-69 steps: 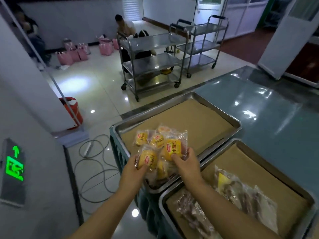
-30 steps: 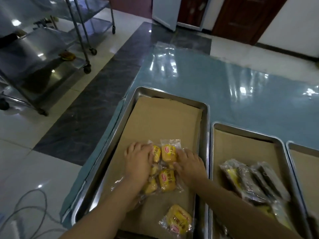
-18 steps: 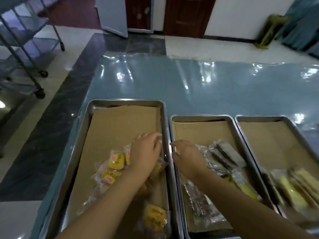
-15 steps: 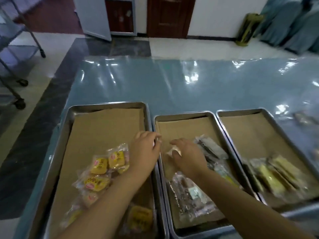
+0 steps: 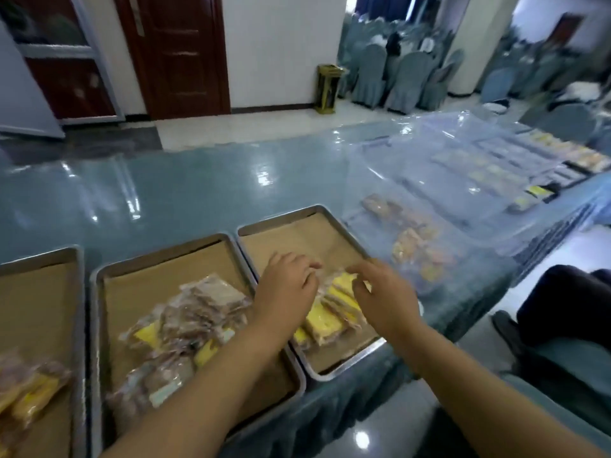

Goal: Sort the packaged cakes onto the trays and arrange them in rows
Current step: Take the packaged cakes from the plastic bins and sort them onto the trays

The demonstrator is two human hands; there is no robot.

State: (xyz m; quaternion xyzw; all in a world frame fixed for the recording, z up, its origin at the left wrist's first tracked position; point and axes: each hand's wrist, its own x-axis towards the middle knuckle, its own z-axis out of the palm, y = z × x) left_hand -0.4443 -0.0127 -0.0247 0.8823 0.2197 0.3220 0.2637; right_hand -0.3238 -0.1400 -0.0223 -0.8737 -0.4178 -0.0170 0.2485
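Both hands are on the yellow cakes [image 5: 322, 322] heaped in the right tray [image 5: 347, 365]: left hand [image 5: 284, 289] on the heap's left, right hand [image 5: 385, 297] on its right. Fingers bent down onto packets; too blurred to tell if either grips one. Brown cakes [image 5: 198, 309] piled in middle tray [image 5: 96, 292]

Dim indoor light; white glare patches on glossy teal plastic-covered table [image 5: 198, 193]. Motion blur throughout, strongest at right edge. Wide-angle bending at borders.
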